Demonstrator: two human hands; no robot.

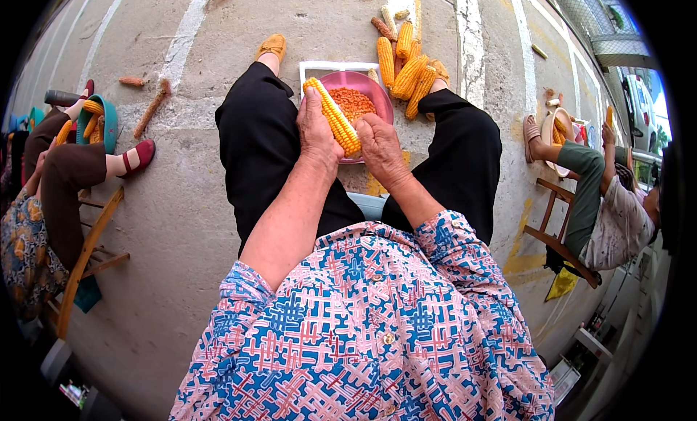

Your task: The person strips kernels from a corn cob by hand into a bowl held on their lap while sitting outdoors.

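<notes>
My left hand (317,128) is closed around an ear of yellow corn (336,117), its thumb lying along the upper part. The ear slants down to the right and has a pale strip along one side where kernels are gone. My right hand (379,143) has curled fingers and touches the ear near its lower end; whether it grips the ear, I cannot tell. Beneath the ear, between my knees, a pink plastic basin (384,97) contains loose orange kernels (354,102). The basin rests over a white frame (326,65).
Several whole corn ears (408,75) and some cobs (383,27) lie by my right shoe. Bare cobs (152,109) lie left of my knees. Seated people are on both sides, with a teal basin (110,121) at left and a pale basin (549,135) at right.
</notes>
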